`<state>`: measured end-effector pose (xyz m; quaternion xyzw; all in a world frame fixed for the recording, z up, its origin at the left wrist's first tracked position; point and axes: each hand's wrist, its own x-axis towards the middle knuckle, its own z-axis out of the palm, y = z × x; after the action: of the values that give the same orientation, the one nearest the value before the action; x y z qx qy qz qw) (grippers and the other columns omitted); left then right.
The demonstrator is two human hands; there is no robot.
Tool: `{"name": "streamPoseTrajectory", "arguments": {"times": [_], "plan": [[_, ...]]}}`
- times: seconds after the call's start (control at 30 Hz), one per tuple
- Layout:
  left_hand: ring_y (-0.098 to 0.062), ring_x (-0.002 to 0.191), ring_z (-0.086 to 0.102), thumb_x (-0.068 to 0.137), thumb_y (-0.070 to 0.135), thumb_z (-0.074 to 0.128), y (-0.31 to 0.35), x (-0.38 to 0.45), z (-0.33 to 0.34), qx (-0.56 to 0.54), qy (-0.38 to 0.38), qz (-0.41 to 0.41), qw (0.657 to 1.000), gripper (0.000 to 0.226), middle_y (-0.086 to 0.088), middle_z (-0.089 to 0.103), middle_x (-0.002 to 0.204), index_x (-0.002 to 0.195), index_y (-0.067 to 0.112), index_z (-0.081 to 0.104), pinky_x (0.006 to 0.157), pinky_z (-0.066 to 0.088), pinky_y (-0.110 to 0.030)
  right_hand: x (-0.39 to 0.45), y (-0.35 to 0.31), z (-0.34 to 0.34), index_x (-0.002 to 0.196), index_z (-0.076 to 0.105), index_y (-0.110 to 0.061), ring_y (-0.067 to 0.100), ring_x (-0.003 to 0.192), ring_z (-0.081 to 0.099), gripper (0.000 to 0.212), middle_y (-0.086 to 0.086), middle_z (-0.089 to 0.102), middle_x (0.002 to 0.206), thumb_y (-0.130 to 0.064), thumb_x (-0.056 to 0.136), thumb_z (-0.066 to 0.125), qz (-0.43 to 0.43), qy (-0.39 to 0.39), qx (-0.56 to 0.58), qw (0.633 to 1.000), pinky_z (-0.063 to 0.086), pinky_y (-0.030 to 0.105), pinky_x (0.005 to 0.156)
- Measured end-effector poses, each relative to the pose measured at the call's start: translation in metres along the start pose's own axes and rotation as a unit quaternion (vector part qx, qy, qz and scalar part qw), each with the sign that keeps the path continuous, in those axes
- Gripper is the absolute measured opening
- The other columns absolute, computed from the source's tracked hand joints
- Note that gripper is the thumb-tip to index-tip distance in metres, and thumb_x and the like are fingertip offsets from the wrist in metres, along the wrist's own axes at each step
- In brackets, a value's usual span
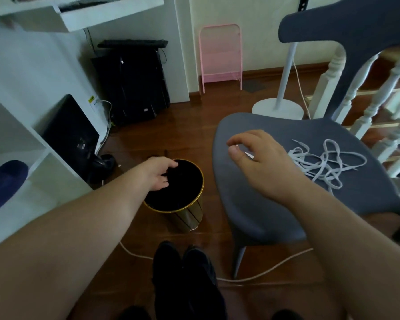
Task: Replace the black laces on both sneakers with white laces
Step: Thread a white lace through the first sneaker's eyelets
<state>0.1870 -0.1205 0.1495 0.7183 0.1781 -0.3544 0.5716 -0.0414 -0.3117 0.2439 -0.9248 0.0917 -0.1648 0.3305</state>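
A grey moulded plastic chair [259,199] is standing on the dark wooden floor [189,116], with a tangle of flat white laces [321,161] lying on its seat. Just left of it, a gold-rimmed round bin with a black inside [183,212] is sitting on the floor. Two black sneakers [185,280] are lying side by side below the bin. The right hand [261,162] is hovering over the seat beside the white laces, fingers loosely curled, holding nothing. The left hand [159,173] is reaching over the bin's mouth, fingers seeming to pinch something dark; whether these are the black laces cannot be told.
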Motion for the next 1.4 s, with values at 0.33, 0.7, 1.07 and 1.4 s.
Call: {"name": "streamPoseTrajectory", "arguments": {"times": [0.33,0.7,1.07,1.4], "plan": [[-0.023,0.107,0.061,0.097,0.022,0.065,0.015,-0.056,0.067,0.368,0.104,0.373,0.846,0.033,-0.002,0.061,0.124,0.128,0.033,0.064,0.084,0.049,-0.034,-0.011,0.075,-0.067,0.094,0.072,-0.032,0.018,0.087,0.067,0.007,-0.006,0.071,0.093,-0.027,0.09,0.069,0.235,0.104,-0.035,0.966,0.054,0.033,0.076],[-0.03,0.12,0.05,0.102,0.035,0.064,-0.01,-0.096,0.179,0.595,0.007,0.478,0.647,0.009,-0.002,0.054,0.12,0.102,0.029,0.07,0.098,0.046,-0.039,-0.044,0.106,-0.066,0.126,0.07,-0.012,0.019,0.1,0.056,0.035,0.013,0.065,0.128,-0.008,0.091,0.071,0.262,-0.04,0.001,0.964,0.033,0.009,0.074],[-0.003,0.084,0.062,0.107,0.03,0.058,0.004,-0.158,0.137,0.4,-0.06,0.553,0.728,0.013,0.011,0.066,0.088,0.094,0.03,0.058,0.073,0.049,-0.029,-0.012,0.056,-0.032,0.118,0.067,-0.044,0.003,0.068,0.063,0.028,-0.01,0.067,0.072,-0.038,0.091,0.068,0.093,-0.04,0.025,0.995,0.048,0.027,0.068],[-0.014,0.066,0.055,0.109,0.012,0.045,0.108,-0.263,-0.026,-0.113,-0.114,0.551,0.819,0.026,0.001,0.06,0.072,0.087,0.018,0.057,0.064,0.048,-0.028,-0.014,0.099,-0.025,0.079,0.07,-0.013,0.033,0.077,0.069,0.029,0.009,0.071,0.077,-0.032,0.099,0.062,0.244,0.015,0.025,0.969,0.057,0.043,0.076]]}}
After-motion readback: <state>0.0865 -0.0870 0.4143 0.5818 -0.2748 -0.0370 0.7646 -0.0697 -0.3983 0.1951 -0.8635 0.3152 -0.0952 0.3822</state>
